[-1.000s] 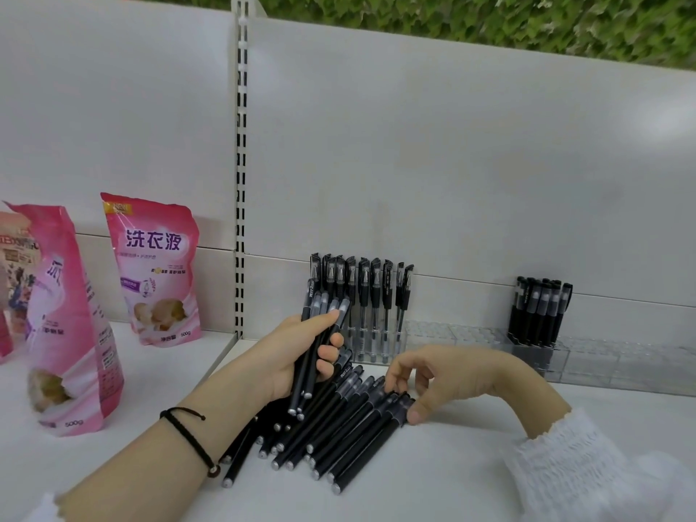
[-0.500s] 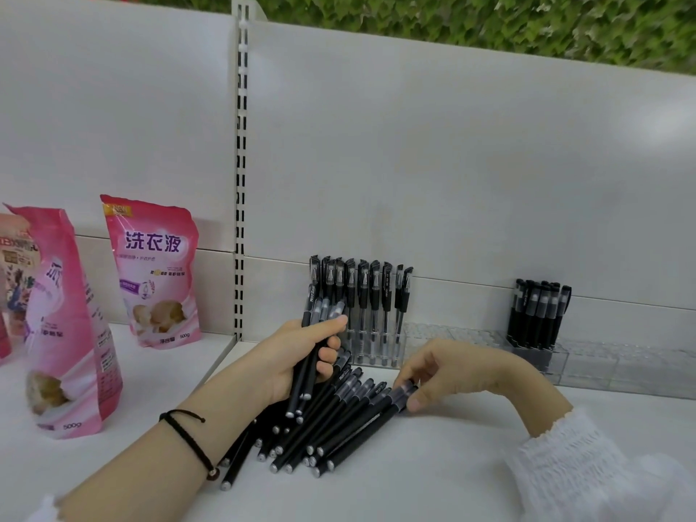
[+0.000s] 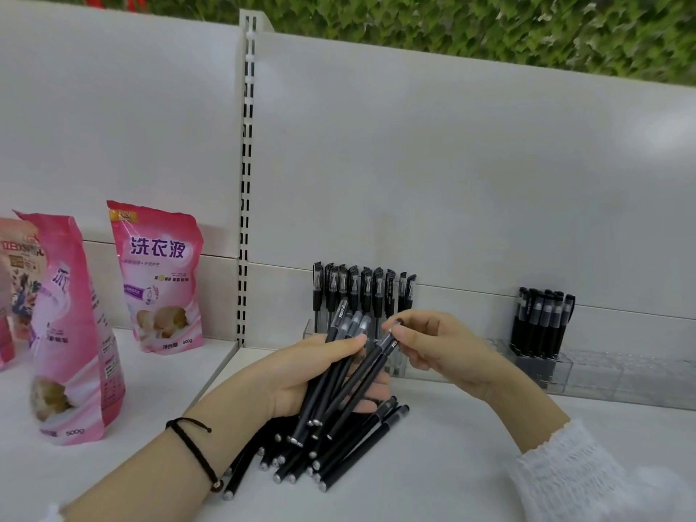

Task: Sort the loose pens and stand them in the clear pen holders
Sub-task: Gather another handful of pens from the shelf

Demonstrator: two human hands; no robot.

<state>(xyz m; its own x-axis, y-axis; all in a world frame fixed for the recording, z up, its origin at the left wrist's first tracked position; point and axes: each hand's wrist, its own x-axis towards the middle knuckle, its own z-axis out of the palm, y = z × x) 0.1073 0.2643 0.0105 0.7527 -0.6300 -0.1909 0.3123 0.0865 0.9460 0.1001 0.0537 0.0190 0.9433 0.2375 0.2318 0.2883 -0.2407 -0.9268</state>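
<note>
White shelf [image 3: 470,476] — pen [image 3: 370,371] top in right grip [image 3: 440,348].

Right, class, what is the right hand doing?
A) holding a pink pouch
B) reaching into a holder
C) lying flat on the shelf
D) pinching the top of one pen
D: the right hand pinches the top of one pen, beside the bundle held by the left hand.

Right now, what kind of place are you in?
Probably a shop shelf. The white back panel has a slotted upright, pink detergent pouches stand facing out, and identical black pens stand in clear pen holders. The left hand grips a bundle of loose pens; the right hand pinches one pen.
</note>
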